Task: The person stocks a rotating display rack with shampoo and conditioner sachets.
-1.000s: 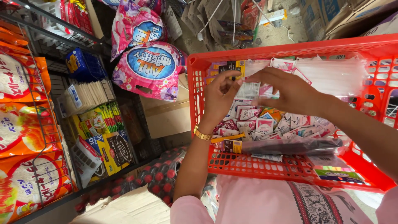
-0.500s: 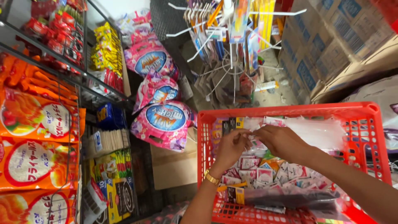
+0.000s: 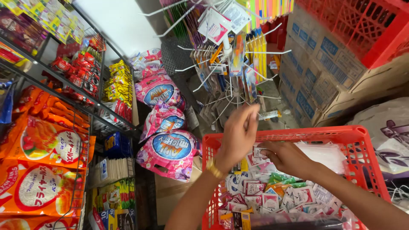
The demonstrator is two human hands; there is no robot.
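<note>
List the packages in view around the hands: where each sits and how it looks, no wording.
Small sachets: in the red basket, white with pink or green.
Left hand: raised over the basket.
Right hand: on sachets.
Pink bags: left of basket, round blue emblem.
Orange snack bags: left shelf.
Cardboard boxes: upper right, brown, blue print.

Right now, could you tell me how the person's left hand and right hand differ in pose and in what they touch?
The left hand is raised above the red basket, fingers pinched toward the wire rack; the right hand sits low inside the basket. The left hand's pinch shows nothing clearly; the right hand holds a small sachet. The left wrist wears a gold bracelet; the right wrist is bare. Both are over the basket.
</note>
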